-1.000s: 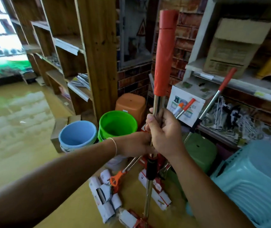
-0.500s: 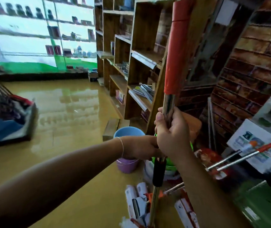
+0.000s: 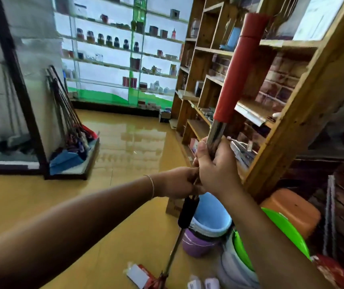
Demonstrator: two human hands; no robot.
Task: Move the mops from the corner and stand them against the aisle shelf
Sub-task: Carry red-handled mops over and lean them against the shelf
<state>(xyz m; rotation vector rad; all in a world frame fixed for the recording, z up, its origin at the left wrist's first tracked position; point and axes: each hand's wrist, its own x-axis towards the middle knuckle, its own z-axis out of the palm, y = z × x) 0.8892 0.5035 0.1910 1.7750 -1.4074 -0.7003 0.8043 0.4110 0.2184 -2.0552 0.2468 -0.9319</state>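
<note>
1. Your right hand (image 3: 216, 167) wraps its curled fingers around the mop (image 3: 227, 97) on the bare, shiny metal part of its round shaft, just below the matte red grip sleeve.
2. Your left hand (image 3: 178, 182) clasps the same shaft directly below the right one, the two hands touching; a thin bracelet (image 3: 152, 185) circles that wrist.
3. The mop stands tilted, its red top leaning up and to the right across the front of the wooden shelf unit (image 3: 304, 113). Below your hands a black cylindrical collar sits on the shaft, then slim metal tube runs down to a red fitting at the yellow floor (image 3: 125, 159).
4. The floor is glossy and mirrors the lit glass display shelves (image 3: 125, 59) at the far end.
5. Just right of the shaft's lower part stand smooth plastic buckets: a light blue bucket (image 3: 210, 217) nested in a purple bucket (image 3: 196, 245), then a bright green bucket (image 3: 288, 232), with an orange plastic stool (image 3: 294, 209) behind.
6. Across the aisle, other mops (image 3: 67, 113) lean against a pale display case (image 3: 10, 90), their heads resting on its low ledge.
7. White-labelled packets (image 3: 137, 276) lie on the floor by the mop's foot.
</note>
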